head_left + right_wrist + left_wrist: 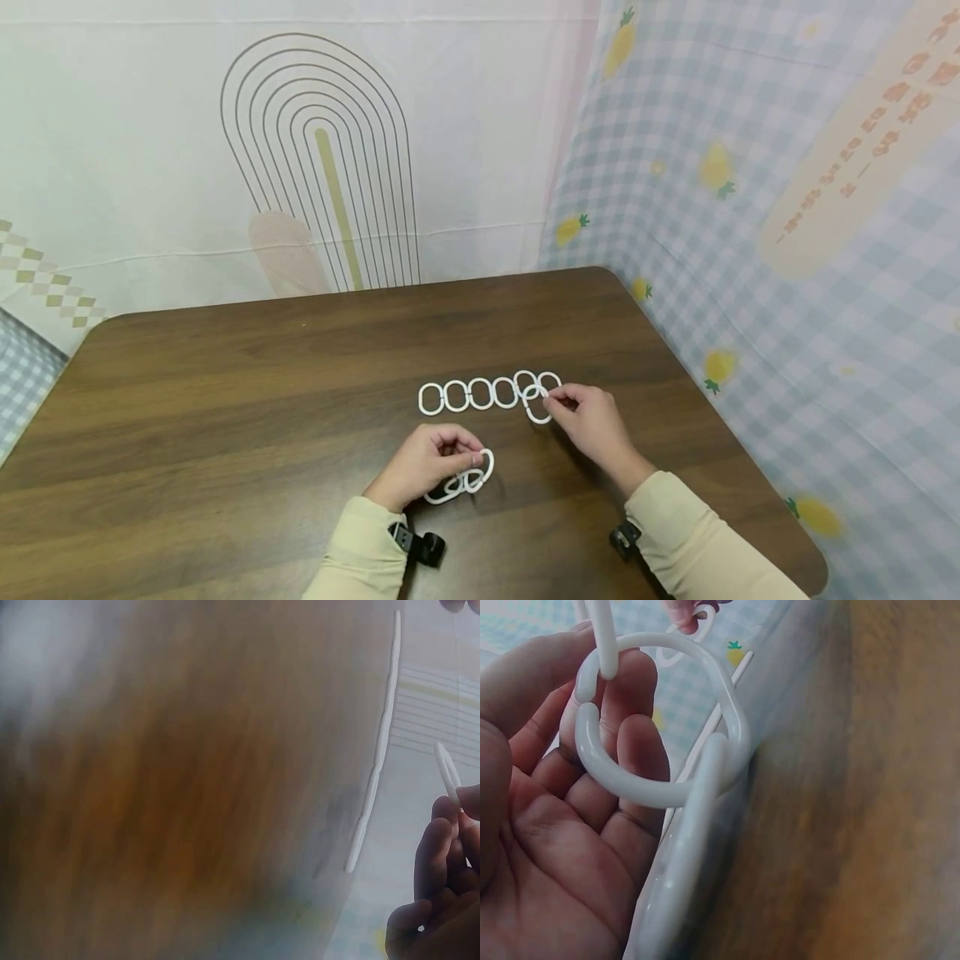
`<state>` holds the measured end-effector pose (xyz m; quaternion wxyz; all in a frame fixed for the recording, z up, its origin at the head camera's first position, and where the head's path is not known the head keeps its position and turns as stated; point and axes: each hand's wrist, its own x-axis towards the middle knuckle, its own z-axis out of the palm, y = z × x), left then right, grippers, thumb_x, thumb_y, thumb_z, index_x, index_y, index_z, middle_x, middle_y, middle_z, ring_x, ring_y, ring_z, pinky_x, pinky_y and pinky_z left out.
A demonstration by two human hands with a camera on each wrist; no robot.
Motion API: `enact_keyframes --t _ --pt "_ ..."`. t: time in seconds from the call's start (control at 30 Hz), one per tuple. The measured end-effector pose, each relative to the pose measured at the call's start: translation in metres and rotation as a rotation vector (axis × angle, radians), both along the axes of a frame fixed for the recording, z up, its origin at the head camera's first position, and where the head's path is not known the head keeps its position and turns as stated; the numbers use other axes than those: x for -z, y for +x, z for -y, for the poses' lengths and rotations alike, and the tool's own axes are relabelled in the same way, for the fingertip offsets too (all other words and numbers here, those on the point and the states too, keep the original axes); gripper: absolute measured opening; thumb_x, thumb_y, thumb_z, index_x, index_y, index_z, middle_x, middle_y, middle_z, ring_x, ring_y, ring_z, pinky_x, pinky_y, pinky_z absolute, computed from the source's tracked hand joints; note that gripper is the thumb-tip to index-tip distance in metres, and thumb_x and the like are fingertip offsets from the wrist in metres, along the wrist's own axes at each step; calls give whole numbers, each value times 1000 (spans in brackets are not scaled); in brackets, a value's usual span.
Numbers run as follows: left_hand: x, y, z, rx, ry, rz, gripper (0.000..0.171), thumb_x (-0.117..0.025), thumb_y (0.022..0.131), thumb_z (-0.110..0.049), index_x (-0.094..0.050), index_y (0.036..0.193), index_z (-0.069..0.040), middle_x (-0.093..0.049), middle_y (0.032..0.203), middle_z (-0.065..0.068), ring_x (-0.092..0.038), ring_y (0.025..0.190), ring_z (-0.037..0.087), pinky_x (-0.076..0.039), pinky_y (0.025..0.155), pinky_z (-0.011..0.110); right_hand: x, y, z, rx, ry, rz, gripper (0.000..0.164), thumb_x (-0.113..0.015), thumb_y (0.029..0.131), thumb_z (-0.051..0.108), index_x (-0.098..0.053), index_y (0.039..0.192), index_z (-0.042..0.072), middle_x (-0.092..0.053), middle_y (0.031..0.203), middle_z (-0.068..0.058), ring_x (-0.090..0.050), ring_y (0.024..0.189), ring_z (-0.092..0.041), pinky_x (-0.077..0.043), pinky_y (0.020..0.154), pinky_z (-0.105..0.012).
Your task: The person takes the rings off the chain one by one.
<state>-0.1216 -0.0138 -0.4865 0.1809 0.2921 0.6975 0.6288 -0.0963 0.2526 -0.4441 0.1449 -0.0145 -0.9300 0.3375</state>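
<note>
My left hand (pixel 427 462) pinches the top link of a short chain of white plastic links (pixel 491 467), whose other end hangs down close to the table. In the left wrist view a link with a small gap (pixel 739 720) hangs from the pinched one, and another link (pixel 679 877) hooks through it. My right hand (pixel 600 427) pinches a single white link (pixel 540 422) between thumb and fingertips. From the head view this link overlaps the right end of a row of white links (pixel 431 413); the right wrist view shows it (pixel 448 772) held apart from the row.
The row of several links lies side by side on the brown wooden table (pixel 262 400). White cloth (pixel 487 125) hangs behind the table, and blue checked cloth (pixel 720 275) runs along its right side. Dark wrist straps with small cameras (pixel 429 550) sit on both wrists.
</note>
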Motion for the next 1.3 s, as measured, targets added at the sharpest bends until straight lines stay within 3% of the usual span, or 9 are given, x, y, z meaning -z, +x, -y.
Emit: enact_keyframes --t 0.67,0.87,1.3 --pt "2 -1 1 -1 -23 7 11 -76 89 -11 -74 94 -2 -71 80 1 -63 72 5 -51 63 18 11 -17 -40 118 99 39 12 -70 90 19 -78 91 9 -73 79 -1 -62 71 -17 -51 68 -36" --pt "2 -1 0 5 -7 10 13 -76 88 -10 -73 94 2 -71 81 7 -63 71 5 -51 63 17 9 -20 -48 126 148 22 13 -69 91 19 -77 91 9 -71 78 0 -62 70 -18 -51 67 -38" --pt "1 -1 0 -1 -12 21 13 -77 88 -8 -73 95 2 -72 83 10 -64 72 5 -51 64 17 12 -28 -54 136 216 101 19 -65 94 25 -77 98 11 -72 84 -1 -62 73 -20 -51 67 -42"
